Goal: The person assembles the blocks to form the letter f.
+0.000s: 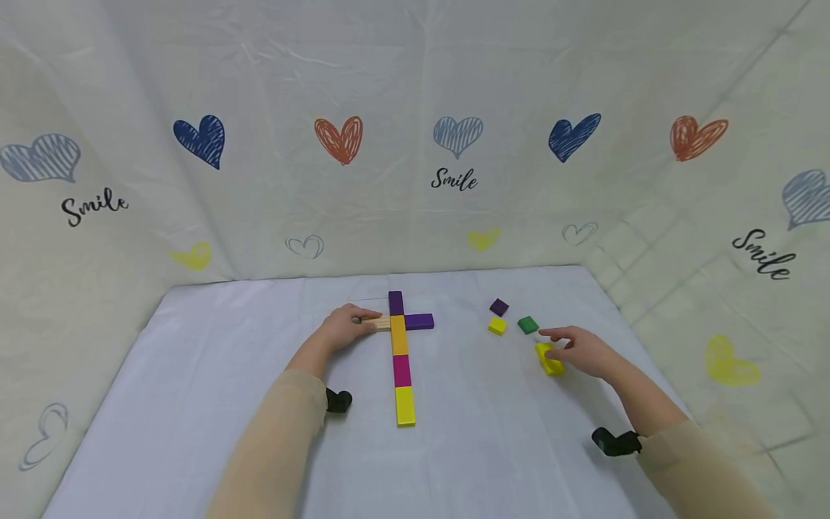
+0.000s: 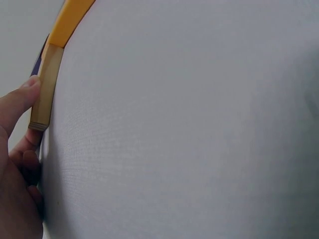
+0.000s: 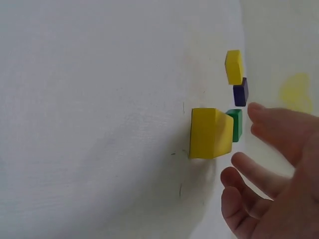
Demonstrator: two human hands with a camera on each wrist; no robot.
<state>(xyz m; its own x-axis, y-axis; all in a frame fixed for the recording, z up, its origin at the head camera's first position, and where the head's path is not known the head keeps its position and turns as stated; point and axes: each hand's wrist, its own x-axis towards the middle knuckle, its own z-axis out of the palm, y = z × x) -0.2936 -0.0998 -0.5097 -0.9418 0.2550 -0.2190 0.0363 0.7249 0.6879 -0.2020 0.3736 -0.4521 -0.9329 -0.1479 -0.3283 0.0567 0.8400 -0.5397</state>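
Observation:
My left hand (image 1: 345, 326) pinches a plain wooden block (image 1: 381, 324) between thumb and fingers. The block's far end meets an orange block (image 1: 398, 335) in both the head and left wrist views. That orange block belongs to a column, with a dark purple block (image 1: 396, 303) above it and a magenta block (image 1: 402, 370) and a yellow block (image 1: 405, 406) below. Opposite the wooden block, a purple block (image 1: 419, 321) juts out to the right. My right hand (image 1: 580, 349) hovers with fingers spread beside a larger yellow block (image 3: 203, 133), holding nothing.
Beyond the right hand lie a small green block (image 1: 528, 325), a small yellow block (image 1: 497, 326) and a small dark purple block (image 1: 498, 307). A white cloth (image 1: 473, 440) covers the table. A heart-printed sheet (image 1: 389, 209) rises behind it and along the sides.

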